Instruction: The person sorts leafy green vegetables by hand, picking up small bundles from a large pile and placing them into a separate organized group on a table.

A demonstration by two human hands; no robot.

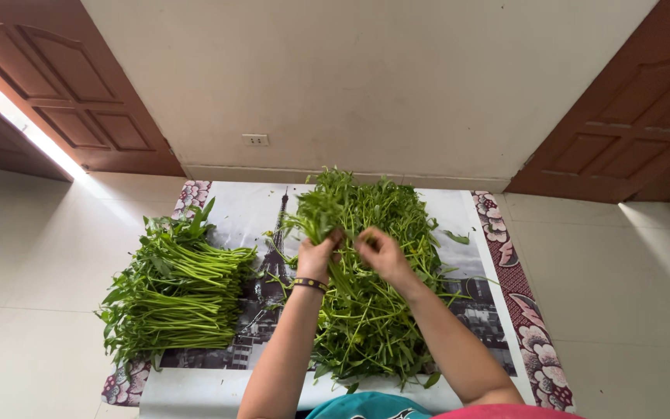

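Observation:
A loose heap of green leafy stalks (385, 310) lies in the middle of a printed mat (234, 206) on the floor. My left hand (316, 256), with a dark bracelet on its wrist, grips a leafy sprig (321, 211) lifted above the heap. My right hand (381, 252) pinches the same sprig's stem just to the right, the two hands nearly touching. A tidy bundle of the same stalks (176, 291) lies at the mat's left edge, stems all pointing right.
The mat has a flowered border (533, 326) and lies on pale floor tiles (622, 295). A beige wall with a socket (255, 140) stands behind, with brown wooden doors at left (79, 93) and right (630, 116).

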